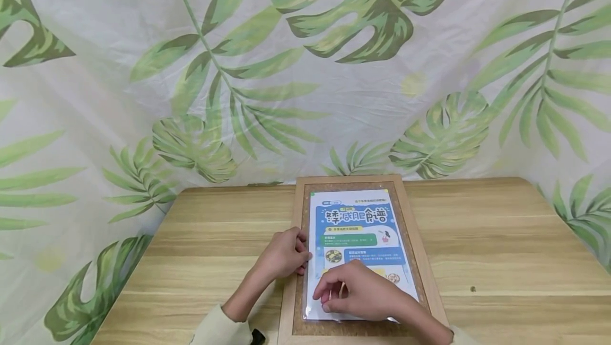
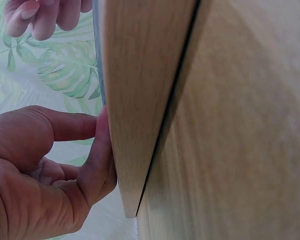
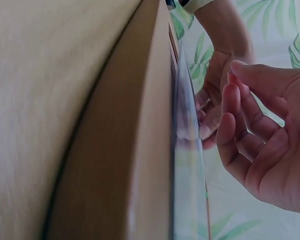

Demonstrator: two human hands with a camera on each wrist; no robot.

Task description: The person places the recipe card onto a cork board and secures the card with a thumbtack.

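A laminated poster (image 1: 353, 239), blue and white with printed Chinese text, lies on a wood-framed cork board (image 1: 369, 329). At the poster's left edge is my left hand (image 1: 286, 254); its thumb and a finger come together there and pinch the edge. In the left wrist view, the left hand (image 2: 50, 165) is close against the wooden frame (image 2: 140, 90). Over the lower part of the poster hovers my right hand (image 1: 365, 292), apart from it. The right hand (image 3: 275, 130) pinches a tiny pale pin (image 3: 229, 73) between thumb and forefinger; most of the pin is hidden.
A green pin (image 1: 312, 194) and a yellow pin (image 1: 386, 191) mark the poster's top corners. Beneath the board is a wooden table (image 1: 229, 228). Behind the table hangs a leaf-patterned cloth (image 1: 343, 96). A small dark thing (image 1: 258, 336) shows beside the left sleeve.
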